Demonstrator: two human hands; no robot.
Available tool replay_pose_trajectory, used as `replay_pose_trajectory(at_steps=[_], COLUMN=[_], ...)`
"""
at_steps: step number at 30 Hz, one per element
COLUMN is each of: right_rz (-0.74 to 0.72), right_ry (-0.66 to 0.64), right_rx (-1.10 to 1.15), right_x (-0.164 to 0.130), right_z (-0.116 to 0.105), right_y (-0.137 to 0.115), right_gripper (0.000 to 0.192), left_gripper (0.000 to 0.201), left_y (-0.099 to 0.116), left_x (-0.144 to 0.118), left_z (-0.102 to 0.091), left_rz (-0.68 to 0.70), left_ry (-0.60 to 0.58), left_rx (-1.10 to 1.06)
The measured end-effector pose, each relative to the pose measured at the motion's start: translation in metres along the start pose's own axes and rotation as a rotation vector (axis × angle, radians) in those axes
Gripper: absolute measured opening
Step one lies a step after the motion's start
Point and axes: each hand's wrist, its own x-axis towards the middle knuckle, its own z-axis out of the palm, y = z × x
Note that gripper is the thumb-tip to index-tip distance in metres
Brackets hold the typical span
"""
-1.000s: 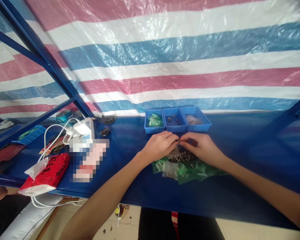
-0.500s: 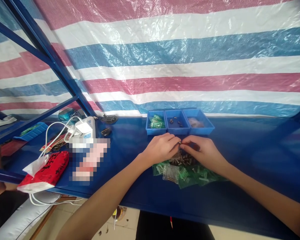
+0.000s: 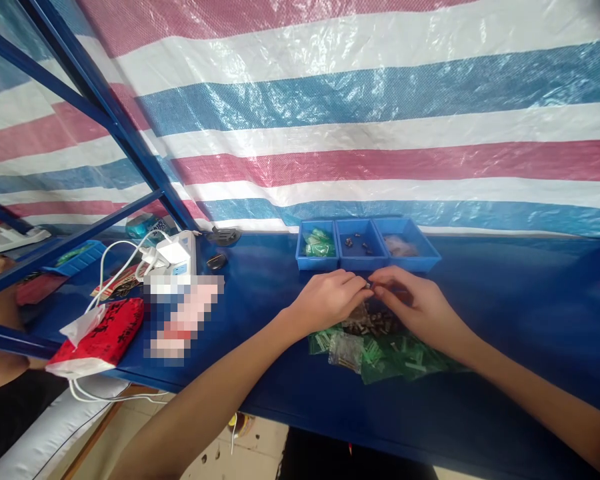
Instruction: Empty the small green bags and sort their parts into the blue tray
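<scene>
My left hand and my right hand meet fingertip to fingertip over the blue table. Between them is a small metal part, pinched by both; its exact kind is too small to tell. Just below my hands lies a pile of small metal pieces, partly covered by my fingers. Green plastic bags and a clear bag spread out in front of the pile. Behind my hands stand three joined blue trays: one with green bags, one with several metal pieces, one with clear bags.
To the left lie a red tissue pack, a white power strip with cables and a black object. A blue metal frame rises there. Beyond it shows another person's arm. A striped sheet hangs behind.
The view has shifted slightly, so most things sit a little further right. Both hands stay together at the small metal part, with fingers slightly re-angled.
</scene>
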Motion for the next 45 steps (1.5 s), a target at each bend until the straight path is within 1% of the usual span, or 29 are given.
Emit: replay_pose_trajectory(at_steps=[3,5,7,10,14,19,25,30,34,38,42,45], right_rz=[-0.113,-0.177,-0.209,-0.218,-0.197,-0.125,-0.05,-0.033,-0.052,-0.05,-0.031,0.043], right_ry=[0.005,0.031,0.061,0.08,0.068,0.062,0.057,0.05,0.035,0.025,0.005,0.006], right_rx=[-0.089,-0.167,-0.21,-0.211,-0.187,-0.178,-0.111,-0.096,-0.1,-0.088,-0.001,0.089], right_x=[-0.003,-0.004,-0.005,-0.004,-0.003,-0.003,-0.001,0.0,-0.001,-0.002,-0.002,-0.002], right_z=[0.002,0.004,0.005,0.004,0.002,0.002,0.003,0.002,0.001,0.0,-0.002,-0.002], right_y=[0.001,0.0,-0.003,-0.006,-0.009,-0.01,-0.012,-0.013,-0.014,-0.013,-0.011,-0.01], right_gripper=[0.021,0.02,0.018,0.014,0.017,0.022,0.024,0.026,0.027,0.027,0.03,0.03], left_gripper=[0.043,0.045,0.045,0.044,0.036,0.023,0.008,0.012,0.02,0.021,0.018,0.021], left_y=[0.001,0.001,0.001,0.002,0.005,0.006,0.004,0.003,0.003,0.003,0.004,0.004], left_x=[-0.001,-0.001,-0.001,0.0,0.0,-0.001,-0.002,-0.003,-0.003,-0.003,-0.002,-0.001], left_z=[0.001,0.002,0.003,0.002,-0.002,-0.007,-0.008,-0.002,0.003,0.003,0.001,0.0], left_rz=[-0.036,-0.054,-0.062,-0.079,-0.123,-0.166,-0.099,-0.037,-0.052,-0.057,-0.052,-0.061], left_ry=[0.001,-0.007,-0.008,0.005,0.032,0.083,0.154,0.153,0.154,0.174,0.205,0.218], left_rx=[-0.084,-0.149,-0.202,-0.235,-0.231,-0.211,-0.145,-0.209,-0.231,-0.237,-0.218,-0.183])
